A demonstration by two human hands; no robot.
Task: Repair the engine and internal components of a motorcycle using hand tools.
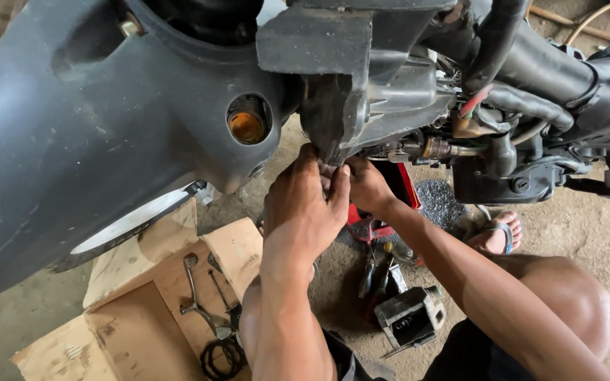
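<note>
A scooter lies tilted above me, its grey body panel [72, 134] at the left and its engine casing [390, 92] in the middle. My left hand [305, 204] reaches up to the dark lower edge of the casing [323, 120], fingers curled against it. My right hand [367, 185] is pressed in beside it from the right, fingertips at the same spot. Whether either hand grips a small part there is hidden by the fingers.
An opened cardboard box [142, 310] on the concrete floor holds a metal lever [195, 289] and a black rubber ring [222, 356]. A red tool tray [400, 187], pliers [379, 271] and a small grey housing [411, 317] lie under my arms. My sandalled foot [497, 233] rests at the right.
</note>
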